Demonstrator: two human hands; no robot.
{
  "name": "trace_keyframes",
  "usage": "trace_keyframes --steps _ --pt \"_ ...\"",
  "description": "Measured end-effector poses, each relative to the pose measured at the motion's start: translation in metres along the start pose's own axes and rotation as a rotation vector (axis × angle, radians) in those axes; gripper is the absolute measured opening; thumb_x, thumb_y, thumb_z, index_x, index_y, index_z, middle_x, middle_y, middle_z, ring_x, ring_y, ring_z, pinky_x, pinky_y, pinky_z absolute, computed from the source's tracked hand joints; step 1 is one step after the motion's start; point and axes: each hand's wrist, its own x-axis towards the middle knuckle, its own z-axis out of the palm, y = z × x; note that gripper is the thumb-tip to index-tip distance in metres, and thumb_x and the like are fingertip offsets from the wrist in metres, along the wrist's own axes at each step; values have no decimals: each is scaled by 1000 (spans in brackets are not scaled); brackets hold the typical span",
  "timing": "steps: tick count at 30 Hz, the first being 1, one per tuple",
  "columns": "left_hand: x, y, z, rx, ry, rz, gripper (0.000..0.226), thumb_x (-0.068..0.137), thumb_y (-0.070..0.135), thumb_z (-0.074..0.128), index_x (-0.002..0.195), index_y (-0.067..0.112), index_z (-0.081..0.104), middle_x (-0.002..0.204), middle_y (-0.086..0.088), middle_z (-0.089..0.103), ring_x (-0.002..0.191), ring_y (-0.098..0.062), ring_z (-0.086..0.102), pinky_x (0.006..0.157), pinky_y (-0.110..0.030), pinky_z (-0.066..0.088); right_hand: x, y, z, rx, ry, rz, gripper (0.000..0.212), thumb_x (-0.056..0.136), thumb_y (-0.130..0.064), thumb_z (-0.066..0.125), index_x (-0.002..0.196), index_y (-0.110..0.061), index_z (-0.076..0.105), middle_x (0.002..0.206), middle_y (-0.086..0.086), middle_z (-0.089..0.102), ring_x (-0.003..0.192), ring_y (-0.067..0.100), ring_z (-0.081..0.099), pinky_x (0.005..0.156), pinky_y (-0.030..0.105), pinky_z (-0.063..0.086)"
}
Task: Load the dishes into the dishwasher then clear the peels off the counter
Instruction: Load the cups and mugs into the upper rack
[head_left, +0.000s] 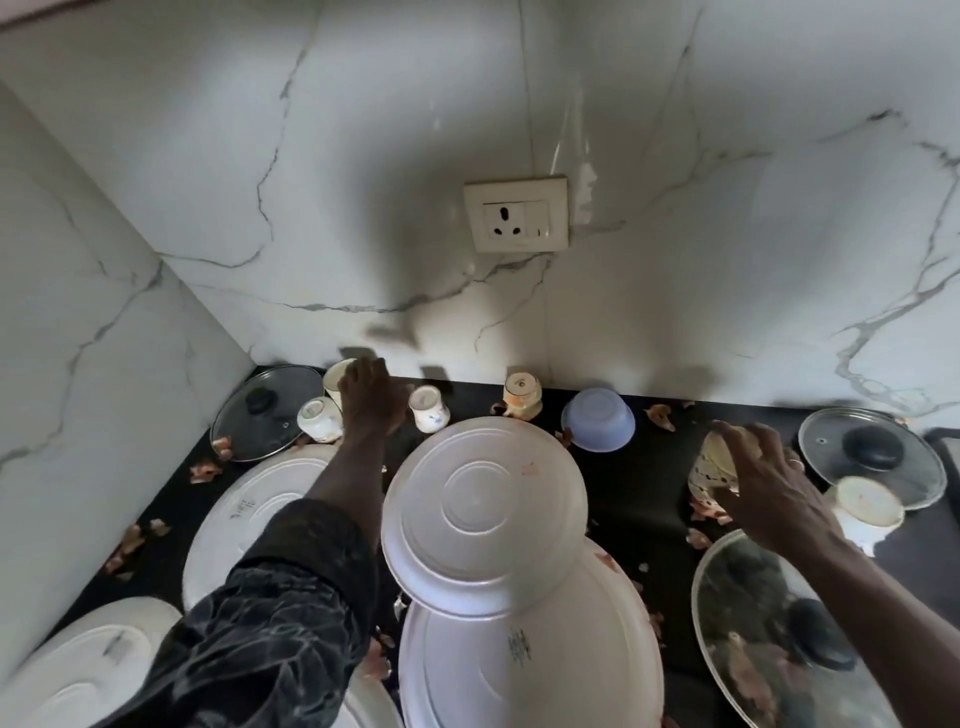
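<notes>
Barely started, I'd say. The plates (483, 514), cups (428, 408) and glass lids (265, 410) all sit on the worktop (639, 499), peels (205, 472) scattered everywhere, no dishwasher in sight. Left hand (371, 397) reaches a back cup; can't tell its grip. Right hand (766, 478) spread over a spotted cup (709, 467), not clamped.

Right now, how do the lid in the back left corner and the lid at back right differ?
The left lid leans tilted against the wall corner; the right lid lies flat on the counter. A cup overlaps the right lid's front rim; a small cup stands by the left lid's. Both are glass with a black knob.
</notes>
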Motion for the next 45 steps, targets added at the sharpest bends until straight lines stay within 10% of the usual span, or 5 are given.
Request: trace_keyframes --steps 9,29,45 --pt "42 -59 1 -53 -377 -196 83 89 41 71 156 35 22 167 -4 2 146 -45 20 115 -54 31 2 -9 2 -33 6 28 88 82 -29 79 152 -35 25 149 9 25 122 48 48 86 52 54" --pt "63 -64 13 -171 -112 -327 88 78 41 84 136 -7 39 138 -29 38 126 -48 46 104 -53 43 1 -27 6 -75 18 105 88 88 -32 73 154 -36 15 145 10 20 116 39 46 86 47 53" --pt "-29 -11 -64 -307 61 -48 74 67 47 87 123 8 57 120 -16 49 107 -41 60 91 -45 49 -21 -69 -7 20 57 -12 89 82 -21 79 149 -48 26 141 7 26 116 40 47 73 49 58"
